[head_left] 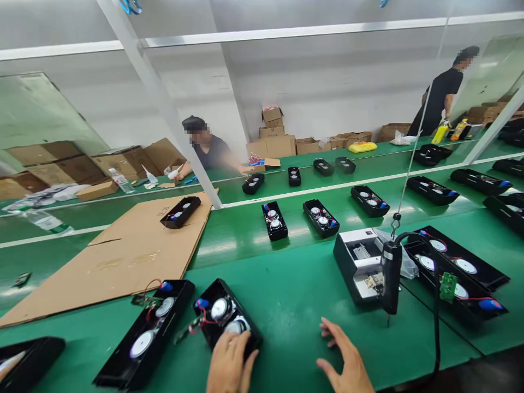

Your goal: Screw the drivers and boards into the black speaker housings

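My left hand (229, 363) rests on the near end of a short black speaker housing (223, 316) with two round drivers, a blue part and red wires. My right hand (344, 357) lies flat and spread on the green bench (295, 305), holding nothing. A longer black speaker housing (147, 333) lies just left of the short one. A black electric screwdriver (391, 278) hangs on a cord to the right of my right hand.
A white and black box (360, 262) sits behind the screwdriver. More long housings (454, 278) lie at right. A cardboard sheet (123, 254) carries another housing. Several housings ride the green conveyor (245, 229). One seated person and one standing person work beyond it.
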The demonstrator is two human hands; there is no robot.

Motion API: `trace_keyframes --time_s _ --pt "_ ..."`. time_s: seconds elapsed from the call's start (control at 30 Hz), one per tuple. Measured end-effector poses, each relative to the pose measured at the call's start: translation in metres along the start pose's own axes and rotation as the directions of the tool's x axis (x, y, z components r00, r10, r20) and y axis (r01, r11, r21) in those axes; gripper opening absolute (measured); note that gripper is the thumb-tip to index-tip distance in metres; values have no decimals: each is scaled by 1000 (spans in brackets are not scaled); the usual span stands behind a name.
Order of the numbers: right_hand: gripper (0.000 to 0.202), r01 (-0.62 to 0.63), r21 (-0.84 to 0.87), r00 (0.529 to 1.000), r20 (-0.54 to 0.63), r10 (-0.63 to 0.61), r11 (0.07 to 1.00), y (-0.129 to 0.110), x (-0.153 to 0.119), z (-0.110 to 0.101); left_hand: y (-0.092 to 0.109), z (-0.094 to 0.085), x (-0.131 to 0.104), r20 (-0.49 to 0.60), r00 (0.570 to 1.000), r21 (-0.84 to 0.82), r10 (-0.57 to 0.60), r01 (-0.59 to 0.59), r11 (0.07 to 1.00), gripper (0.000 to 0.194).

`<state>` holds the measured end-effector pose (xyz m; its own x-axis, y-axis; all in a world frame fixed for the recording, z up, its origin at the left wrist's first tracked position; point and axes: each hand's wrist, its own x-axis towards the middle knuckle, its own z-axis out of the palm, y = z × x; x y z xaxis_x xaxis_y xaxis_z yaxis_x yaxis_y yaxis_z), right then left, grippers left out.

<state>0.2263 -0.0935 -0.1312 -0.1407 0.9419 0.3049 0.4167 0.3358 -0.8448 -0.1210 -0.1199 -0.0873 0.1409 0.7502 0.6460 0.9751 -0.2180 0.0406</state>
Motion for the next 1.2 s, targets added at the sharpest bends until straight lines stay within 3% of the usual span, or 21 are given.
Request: trace_keyframes --time_s 0.07,0.13,0.2,0.27,0.33,0.4,0.5,0.63,0.73,0.8,0.87,0.93,1.03,1.13,1.2 --pt "106 122 -27 991 60 -120 992 -8 -15 25 62 9 15 7 997 -65 -70 71 995 22" --pt "125 255 -46 964 87 -250 966 -15 -27 46 115 8 30 68 987 -144 -146 155 977 18" --pt "116 273 -71 962 32 -271 959 -23 -34 57 150 -2 45 158 976 -255 -151 188 949 18" --pt "103 213 -96 976 -29 -217 972 -28 -34 54 166 -17 57 199 973 -365 -120 187 912 22" --pt "105 176 -90 984 17 -176 980 -28 -24 37 164 -35 66 144 987 -454 -68 127 882 24" --pt "116 161 -53 975 164 -151 986 -23 -6 9 149 -53 70 30 999 -500 -32 43 865 25" --pt "118 86 -10 919 387 -76 996 -11 31 -46 115 -69 73 -62 994 -494 -94 51 868 23" --pt "111 52 17 839 541 -53 998 -7 68 -107 80 -54 67 33 970 -456 -243 231 859 16" --pt "104 46 -20 857 514 -29 999 -19 71 -126 71 -29 57 167 951 -509 -260 309 804 23" --pt "93 75 -44 917 396 -51 996 -32 60 -123 70 -17 50 273 934 -543 -230 347 765 27" --pt "69 175 -56 961 229 -158 983 -48 43 -108 71 -11 46 362 914 -559 -183 371 742 28" --pt "41 313 -79 946 115 -304 946 -65 24 -85 72 -9 43 418 898 -568 -137 377 732 27" --pt "18 430 -132 902 113 -417 893 -87 3 -42 71 -9 43 462 882 -570 -97 379 729 25" --pt "10 407 -180 913 43 -406 895 -103 1 -10 70 -8 43 485 870 -556 -91 387 735 29" --pt "11 375 -165 924 -19 -383 912 -109 11 -1 72 -4 41 474 875 -558 -103 389 733 32"
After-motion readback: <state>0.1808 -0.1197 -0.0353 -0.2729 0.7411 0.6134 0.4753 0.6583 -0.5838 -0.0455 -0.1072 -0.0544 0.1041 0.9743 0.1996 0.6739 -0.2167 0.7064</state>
